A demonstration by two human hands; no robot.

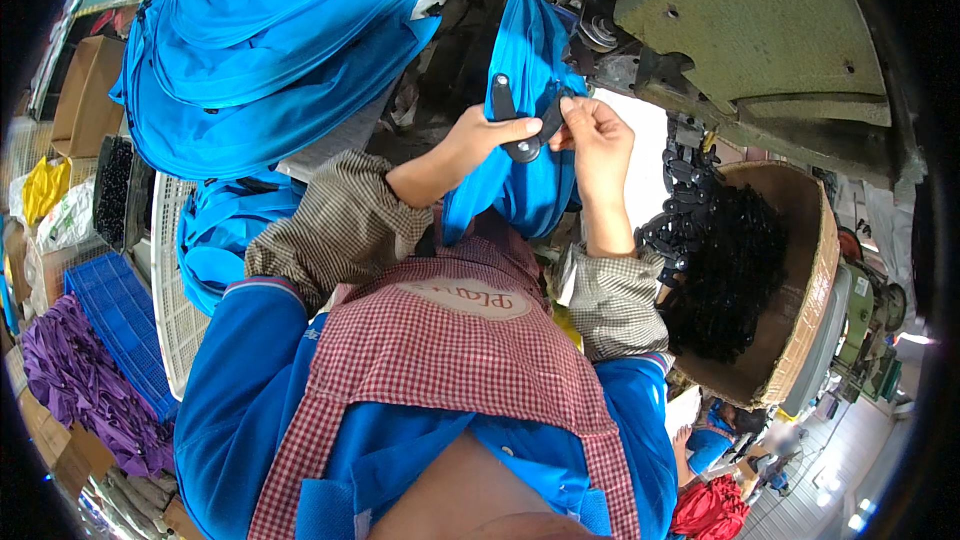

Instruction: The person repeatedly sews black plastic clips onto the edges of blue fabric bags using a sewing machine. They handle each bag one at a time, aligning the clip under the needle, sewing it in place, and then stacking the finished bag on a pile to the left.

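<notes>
A black V-shaped plastic hinge piece (523,148), its two arms meeting at a rounded end with a silver rivet, is held in front of blue fabric (526,45). My left hand (474,140) is closed on it, thumb lying across near the joint. With fingertips pinched, my right hand (600,135) grips the upper end of the right-hand arm. Whether those fingertips also hold a bit of the fabric cannot be made out. The blue fabric hangs down behind and below both hands, toward my lap.
A large pile of blue fabric covers (270,50) fills the left. A green machine body (760,35) stands close at the upper right. Right of me, a cardboard box (800,330) holds many black plastic parts (725,275). Purple fabric (90,385) lies by a blue crate (125,330).
</notes>
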